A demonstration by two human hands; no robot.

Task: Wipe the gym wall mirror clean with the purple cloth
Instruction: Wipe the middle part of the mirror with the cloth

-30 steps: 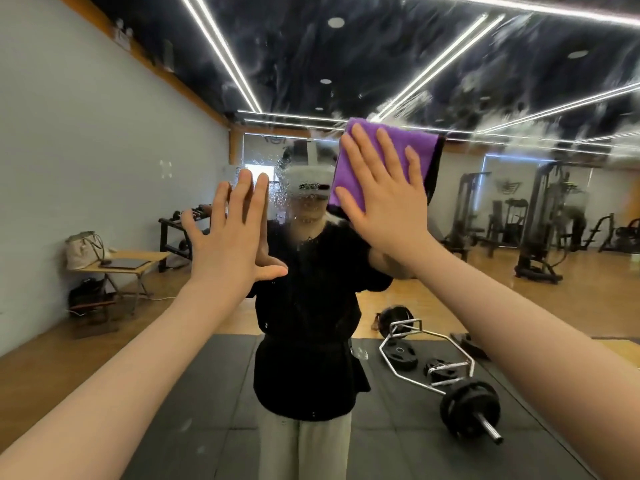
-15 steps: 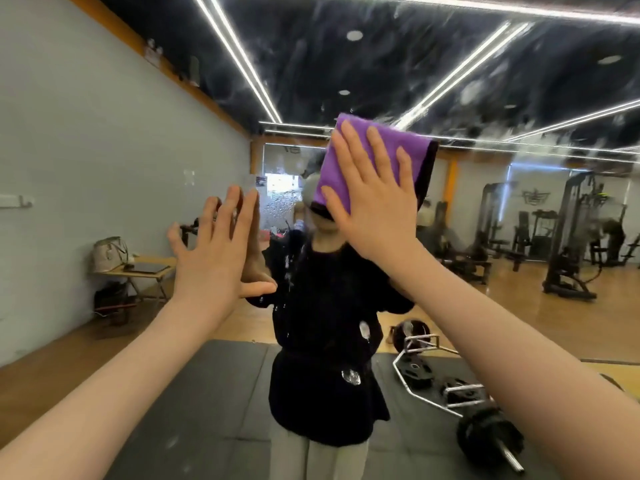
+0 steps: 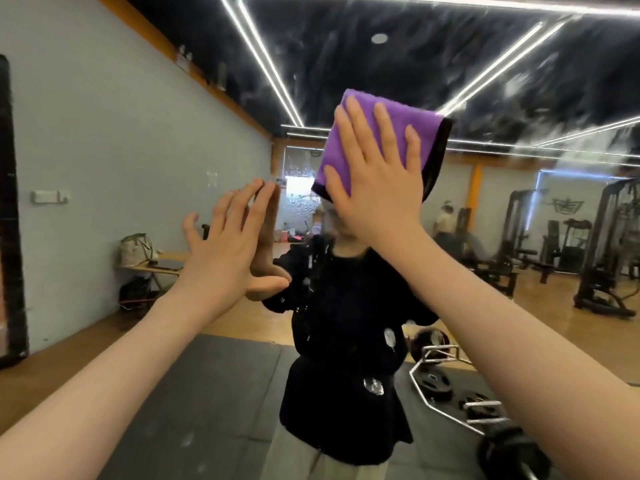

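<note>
My right hand [image 3: 375,188] presses the purple cloth [image 3: 377,133] flat against the mirror [image 3: 519,81], fingers spread wide; my left hand [image 3: 230,251] rests open-palmed on the glass.

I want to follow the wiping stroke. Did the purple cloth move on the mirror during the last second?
Cannot tell. The head camera itself shifted. The purple cloth, pressed by the right hand, covers the reflected head about as before, maybe slightly left.

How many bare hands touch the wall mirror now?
2: the left hand flat on the wall mirror at centre-left; the right hand presses the purple cloth on it, higher.
</note>
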